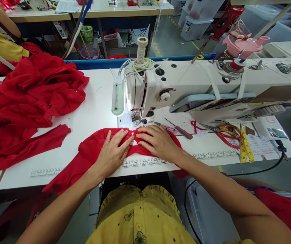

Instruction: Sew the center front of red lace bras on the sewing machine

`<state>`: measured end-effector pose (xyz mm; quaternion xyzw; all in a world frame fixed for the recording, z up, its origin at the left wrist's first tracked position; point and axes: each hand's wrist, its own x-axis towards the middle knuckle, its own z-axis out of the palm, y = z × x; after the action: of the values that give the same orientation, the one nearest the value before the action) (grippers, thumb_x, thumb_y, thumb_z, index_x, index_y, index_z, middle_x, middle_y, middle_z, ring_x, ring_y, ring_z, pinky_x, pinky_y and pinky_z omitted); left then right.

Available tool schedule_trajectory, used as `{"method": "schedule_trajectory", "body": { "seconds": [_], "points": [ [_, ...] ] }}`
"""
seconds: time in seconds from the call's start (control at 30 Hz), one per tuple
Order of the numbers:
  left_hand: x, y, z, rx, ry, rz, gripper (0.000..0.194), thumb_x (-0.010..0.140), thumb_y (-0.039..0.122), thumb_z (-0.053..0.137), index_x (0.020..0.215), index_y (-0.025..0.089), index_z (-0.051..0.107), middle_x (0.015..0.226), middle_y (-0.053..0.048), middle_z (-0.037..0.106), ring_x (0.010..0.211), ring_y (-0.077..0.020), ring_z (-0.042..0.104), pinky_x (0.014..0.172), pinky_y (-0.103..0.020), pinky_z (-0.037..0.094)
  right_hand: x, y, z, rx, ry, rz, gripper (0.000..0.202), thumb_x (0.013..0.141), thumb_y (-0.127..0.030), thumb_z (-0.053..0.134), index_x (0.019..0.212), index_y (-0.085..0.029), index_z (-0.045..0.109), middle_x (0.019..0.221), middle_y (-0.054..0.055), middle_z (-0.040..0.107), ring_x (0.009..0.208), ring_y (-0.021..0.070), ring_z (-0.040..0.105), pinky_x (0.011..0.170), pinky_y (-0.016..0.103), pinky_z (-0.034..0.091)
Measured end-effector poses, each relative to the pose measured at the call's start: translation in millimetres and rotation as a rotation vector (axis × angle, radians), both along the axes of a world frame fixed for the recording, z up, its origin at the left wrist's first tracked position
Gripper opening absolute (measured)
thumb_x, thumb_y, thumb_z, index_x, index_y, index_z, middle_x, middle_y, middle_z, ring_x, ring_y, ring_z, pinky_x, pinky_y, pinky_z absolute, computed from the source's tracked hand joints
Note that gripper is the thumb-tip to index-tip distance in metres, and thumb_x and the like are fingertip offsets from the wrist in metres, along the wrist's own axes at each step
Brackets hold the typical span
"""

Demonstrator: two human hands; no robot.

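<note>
A red garment piece (90, 147) lies across the front of the white sewing table, and part of it hangs over the front edge. My left hand (115, 149) rests flat on it with fingers apart. On the same cloth, my right hand (158, 142) lies with its fingers stretched out towards the left. A small white spot and a gap in the red show between my fingertips. Just beyond the cloth stands the needle area (136, 117) of a white sewing machine (186, 76). The cloth's far edge is close to the presser foot but seems not under it.
A heap of red cloth (38, 81) covers the table's left side. Right of my hands lie a seam ripper (183, 131), orange-handled scissors (229, 130) and a yellow tape measure (244, 145). A printed ruler (211, 155) runs along the front edge. Another person's sleeve (5, 37) shows at upper left.
</note>
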<state>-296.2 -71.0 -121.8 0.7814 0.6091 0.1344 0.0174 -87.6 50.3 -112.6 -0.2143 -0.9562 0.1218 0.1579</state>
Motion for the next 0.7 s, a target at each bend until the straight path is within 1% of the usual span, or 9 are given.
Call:
{"method": "schedule_trajectory", "body": {
  "seconds": [0.1,0.17,0.23,0.3,0.4,0.53,0.7],
  "points": [
    [0.4,1.1,0.4,0.013,-0.006,0.013,0.041,0.105,0.025,0.04,0.143,0.02,0.051,0.146,-0.013,0.054,0.138,-0.0283,0.048,0.117,-0.061,0.033,2.1,-1.3,0.1,-0.006,0.01,0.018,0.03,0.103,-0.034,0.05,0.126,-0.022,0.065,0.132,0.007,0.064,0.122,0.0237,0.055,0.101,0.042,0.043],
    [0.9,1.5,-0.6,0.041,-0.01,0.043,0.042,0.104,0.028,0.042,0.143,0.014,0.05,0.145,-0.015,0.055,0.137,-0.0292,0.048,0.117,-0.059,0.034,3.0,-3.2,2.4,-0.004,-0.017,0.017,0.038,0.102,-0.04,0.052,0.133,-0.021,0.06,0.135,0.009,0.062,0.124,0.0253,0.054,0.103,0.045,0.043],
    [1.1,1.1,-2.3,0.069,0.006,0.083,0.047,0.104,0.034,0.044,0.144,0.011,0.049,0.146,-0.016,0.054,0.137,-0.0319,0.047,0.117,-0.059,0.034,4.3,-4.8,4.3,0.003,-0.059,0.003,0.047,0.1,-0.047,0.054,0.138,-0.02,0.056,0.139,0.01,0.059,0.127,0.0278,0.053,0.105,0.048,0.042],
    [0.6,0.1,-3.7,0.074,0.031,0.111,0.049,0.103,0.038,0.045,0.145,0.012,0.048,0.147,-0.015,0.053,0.139,-0.0336,0.045,0.118,-0.06,0.032,6.5,-5.6,4.6,0.003,-0.086,-0.008,0.053,0.097,-0.052,0.056,0.14,-0.021,0.054,0.144,0.01,0.056,0.13,0.029,0.05,0.107,0.049,0.04],
    [-0.7,-1.3,-4.0,0.054,0.045,0.121,0.051,0.104,0.04,0.044,0.147,0.013,0.046,0.149,-0.013,0.052,0.142,-0.0327,0.042,0.119,-0.06,0.029,9.7,-5.0,2.8,-0.008,-0.09,-0.011,0.058,0.096,-0.054,0.058,0.142,-0.02,0.052,0.146,0.009,0.054,0.132,0.028,0.049,0.11,0.048,0.039],
    [-2.2,-1.5,-3.2,0.047,0.053,0.123,0.053,0.104,0.04,0.041,0.148,0.012,0.044,0.15,-0.012,0.052,0.141,-0.0319,0.042,0.12,-0.058,0.028,11.2,-4.2,1.4,-0.002,-0.098,-0.003,0.059,0.096,-0.055,0.056,0.143,-0.02,0.05,0.147,0.009,0.053,0.134,0.027,0.048,0.112,0.047,0.038],
    [-2.7,-1.7,-3.3,0.036,0.06,0.121,0.052,0.104,0.04,0.04,0.148,0.013,0.044,0.151,-0.011,0.05,0.143,-0.0316,0.041,0.12,-0.057,0.028,11.1,-5.1,2.9,-0.001,-0.119,0.003,0.059,0.097,-0.054,0.054,0.144,-0.019,0.049,0.148,0.01,0.052,0.135,0.028,0.046,0.113,0.048,0.037]
  ]
}}
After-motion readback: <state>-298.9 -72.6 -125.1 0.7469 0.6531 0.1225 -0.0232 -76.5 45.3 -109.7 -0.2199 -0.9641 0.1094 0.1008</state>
